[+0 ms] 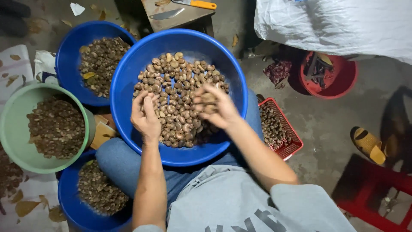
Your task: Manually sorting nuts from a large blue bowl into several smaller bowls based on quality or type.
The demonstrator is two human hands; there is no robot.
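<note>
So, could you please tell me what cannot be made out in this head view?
- Right hand: blurred, so whether its fingers grip any nuts is unclear.
- Left hand: its back faces the camera, hiding whatever lies beneath it.
- Lower blue tub: cut off by the bottom edge, partly covered by the knee.
- Red basket: partly hidden behind the big blue bowl.
- Red bucket: contents in shadow under the white sack.

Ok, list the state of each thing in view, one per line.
Large blue plastic basin: on the lap, part-filled with nuts.
Left hand: fingers bent, resting on the nuts.
Right hand: blurred, cupped around nuts.
Green plastic bowl: part-filled.
Red mesh basket: part-filled.
Knife with orange handle: lying flat.
</note>
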